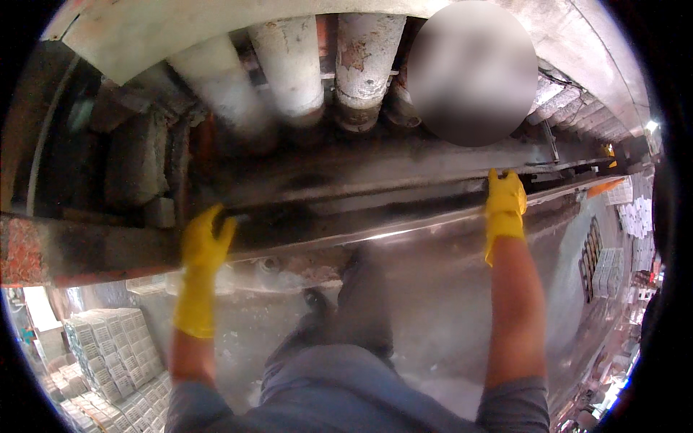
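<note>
My left hand (207, 242), in a yellow rubber glove, is at the left part of a long dark metal ledge (325, 229). Its thumb and fingers are spread apart, slightly blurred, with nothing plainly between them. Farther right, my right hand (507, 195), gloved the same way, has its fingertips bent over a long metal rail (426, 177) along the ledge. Several thick, whitish, worn cylinders (361, 68) stand side by side behind the rail. Dark shadow hides much of the space beneath them.
Stacks of pale wrapped blocks (115, 346) stand at lower left, others (610, 270) at right. A dark slotted grate (591, 260) is on the grey floor (440, 310). A pale curved panel (216, 29) overhangs the cylinders. A blurred oval (473, 72) covers the upper right.
</note>
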Available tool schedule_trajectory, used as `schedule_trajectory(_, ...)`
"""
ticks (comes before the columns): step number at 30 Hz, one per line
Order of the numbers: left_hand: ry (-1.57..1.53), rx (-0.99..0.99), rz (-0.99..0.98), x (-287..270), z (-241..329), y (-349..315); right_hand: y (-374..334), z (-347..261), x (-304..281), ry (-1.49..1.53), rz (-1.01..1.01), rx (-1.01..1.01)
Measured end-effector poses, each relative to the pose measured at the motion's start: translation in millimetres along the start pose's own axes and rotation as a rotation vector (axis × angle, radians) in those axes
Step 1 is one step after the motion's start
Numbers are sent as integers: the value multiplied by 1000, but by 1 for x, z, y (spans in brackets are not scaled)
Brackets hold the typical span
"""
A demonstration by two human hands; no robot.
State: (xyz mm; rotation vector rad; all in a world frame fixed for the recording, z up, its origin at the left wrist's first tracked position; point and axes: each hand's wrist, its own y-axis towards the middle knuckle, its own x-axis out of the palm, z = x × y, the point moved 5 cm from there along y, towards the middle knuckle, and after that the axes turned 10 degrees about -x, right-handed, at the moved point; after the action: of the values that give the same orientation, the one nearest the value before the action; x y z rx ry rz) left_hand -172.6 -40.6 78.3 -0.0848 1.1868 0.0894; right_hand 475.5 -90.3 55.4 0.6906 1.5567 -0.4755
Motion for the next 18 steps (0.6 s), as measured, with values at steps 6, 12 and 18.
schedule_trajectory(6,32,0,-7,4,1,7,4,3,5,147,43,61)
schedule_trajectory(12,-18,-18,-45,10,-6,-8,-8,12,6,146,82,76)
schedule_trajectory(18,-29,44,20,9,-3,-39,-24,33,1,134,13,94)
